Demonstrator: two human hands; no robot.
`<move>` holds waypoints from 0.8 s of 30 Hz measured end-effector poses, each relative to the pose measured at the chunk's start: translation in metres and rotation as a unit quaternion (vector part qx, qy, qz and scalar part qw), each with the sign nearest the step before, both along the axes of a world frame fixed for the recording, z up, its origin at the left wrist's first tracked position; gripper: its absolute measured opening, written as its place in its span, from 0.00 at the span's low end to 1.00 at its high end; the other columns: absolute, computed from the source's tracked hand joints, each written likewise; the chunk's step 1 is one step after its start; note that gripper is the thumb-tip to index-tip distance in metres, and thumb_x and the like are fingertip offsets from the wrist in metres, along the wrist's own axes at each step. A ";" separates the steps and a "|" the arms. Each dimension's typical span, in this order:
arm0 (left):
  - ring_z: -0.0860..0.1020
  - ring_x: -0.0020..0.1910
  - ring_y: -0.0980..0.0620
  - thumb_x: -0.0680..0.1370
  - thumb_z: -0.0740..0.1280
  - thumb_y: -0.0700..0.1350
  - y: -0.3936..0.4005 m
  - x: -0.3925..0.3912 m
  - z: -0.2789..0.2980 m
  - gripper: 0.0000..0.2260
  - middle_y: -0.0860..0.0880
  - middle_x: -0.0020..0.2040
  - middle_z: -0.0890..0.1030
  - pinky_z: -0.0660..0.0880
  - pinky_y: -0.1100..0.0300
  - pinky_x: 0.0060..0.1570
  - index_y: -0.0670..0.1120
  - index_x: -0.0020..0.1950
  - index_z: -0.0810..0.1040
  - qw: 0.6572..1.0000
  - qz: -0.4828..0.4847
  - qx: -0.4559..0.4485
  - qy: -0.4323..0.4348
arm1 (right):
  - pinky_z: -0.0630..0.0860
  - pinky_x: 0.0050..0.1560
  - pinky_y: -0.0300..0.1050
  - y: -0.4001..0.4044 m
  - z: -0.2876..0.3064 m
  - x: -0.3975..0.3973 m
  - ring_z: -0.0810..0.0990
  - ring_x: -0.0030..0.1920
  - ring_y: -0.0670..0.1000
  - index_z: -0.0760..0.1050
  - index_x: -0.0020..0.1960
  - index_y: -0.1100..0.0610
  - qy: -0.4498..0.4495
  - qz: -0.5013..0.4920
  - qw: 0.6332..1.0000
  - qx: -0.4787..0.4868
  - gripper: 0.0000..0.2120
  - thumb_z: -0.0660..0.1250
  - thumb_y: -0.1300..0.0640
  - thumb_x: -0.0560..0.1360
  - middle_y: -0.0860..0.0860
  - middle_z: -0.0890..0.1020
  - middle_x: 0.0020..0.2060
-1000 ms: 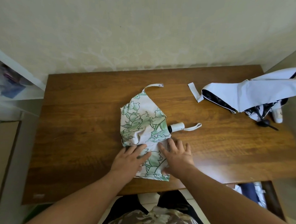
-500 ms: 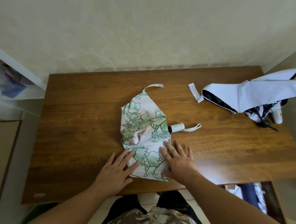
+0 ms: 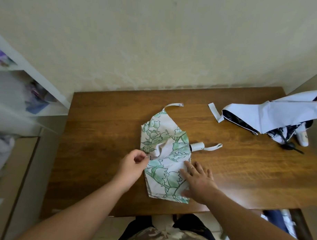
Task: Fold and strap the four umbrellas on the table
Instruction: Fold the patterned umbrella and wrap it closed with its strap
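A white umbrella with a green floral print (image 3: 163, 156) lies collapsed and spread flat in the middle of the wooden table (image 3: 99, 144). Its white handle (image 3: 197, 146) with a wrist loop points right, and its closing strap (image 3: 173, 105) lies at the far end. My left hand (image 3: 132, 165) pinches the fabric's left edge at a crease. My right hand (image 3: 197, 180) presses flat on the fabric's near right part. A second umbrella, white outside and dark inside (image 3: 272, 118), lies loosely gathered at the table's far right.
A white shelf unit (image 3: 29, 90) with blurred items stands to the left of the table. A pale wall runs behind the table. Something blue and white (image 3: 276, 221) sits below the table's near right edge.
My left hand has lifted off the fabric, moved left and up, and now pinches the umbrella's left edge. My right hand stays pressed on the fabric.
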State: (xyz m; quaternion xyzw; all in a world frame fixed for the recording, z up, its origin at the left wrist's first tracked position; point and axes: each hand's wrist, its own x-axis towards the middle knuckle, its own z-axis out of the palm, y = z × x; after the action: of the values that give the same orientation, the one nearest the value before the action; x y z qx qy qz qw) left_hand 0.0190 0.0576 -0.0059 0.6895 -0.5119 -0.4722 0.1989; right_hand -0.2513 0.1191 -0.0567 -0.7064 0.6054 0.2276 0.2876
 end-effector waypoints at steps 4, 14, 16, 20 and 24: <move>0.77 0.40 0.53 0.75 0.79 0.50 -0.004 -0.007 0.007 0.09 0.50 0.44 0.81 0.73 0.58 0.40 0.54 0.50 0.81 0.999 0.023 -0.019 0.031 | 0.60 0.78 0.63 -0.002 0.013 -0.005 0.59 0.81 0.56 0.67 0.77 0.42 -0.044 -0.049 0.997 -0.033 0.27 0.64 0.36 0.80 0.46 0.59 0.82; 0.80 0.39 0.55 0.79 0.73 0.55 -0.026 -0.017 0.026 0.06 0.55 0.40 0.82 0.75 0.58 0.36 0.54 0.49 0.86 0.994 0.011 -0.102 -0.024 | 0.79 0.43 0.48 -0.075 0.101 -0.003 0.79 0.46 0.48 0.81 0.58 0.47 -0.171 -0.171 0.916 -0.320 0.08 0.66 0.49 0.81 0.45 0.81 0.48; 0.78 0.36 0.56 0.79 0.73 0.55 -0.028 -0.018 0.027 0.07 0.55 0.37 0.81 0.72 0.60 0.34 0.53 0.46 0.86 0.992 0.002 -0.117 -0.048 | 0.80 0.57 0.52 -0.094 0.115 0.009 0.79 0.59 0.52 0.75 0.71 0.46 -0.160 -0.173 0.926 -0.295 0.19 0.66 0.50 0.81 0.50 0.79 0.62; 0.76 0.34 0.57 0.77 0.75 0.54 -0.035 -0.020 0.031 0.05 0.55 0.36 0.79 0.68 0.60 0.30 0.54 0.45 0.85 0.989 0.005 -0.117 -0.091 | 0.70 0.69 0.56 -0.116 0.128 0.033 0.68 0.71 0.61 0.58 0.82 0.41 -0.144 -0.161 0.948 -0.234 0.31 0.62 0.55 0.82 0.53 0.69 0.74; 0.77 0.35 0.55 0.77 0.75 0.54 -0.033 -0.020 0.029 0.05 0.55 0.38 0.79 0.70 0.59 0.31 0.54 0.47 0.86 0.991 0.002 -0.104 -0.084 | 0.59 0.78 0.58 -0.134 0.122 0.043 0.59 0.79 0.62 0.48 0.83 0.37 -0.153 -0.144 0.962 -0.177 0.34 0.56 0.60 0.84 0.53 0.62 0.81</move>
State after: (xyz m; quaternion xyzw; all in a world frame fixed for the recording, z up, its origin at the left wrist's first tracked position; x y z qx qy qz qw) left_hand -0.0012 0.0242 0.0234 0.7037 -0.5713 -0.3566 0.2266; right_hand -0.2081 -0.0151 0.0652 -0.6779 0.6799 -0.0380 0.2771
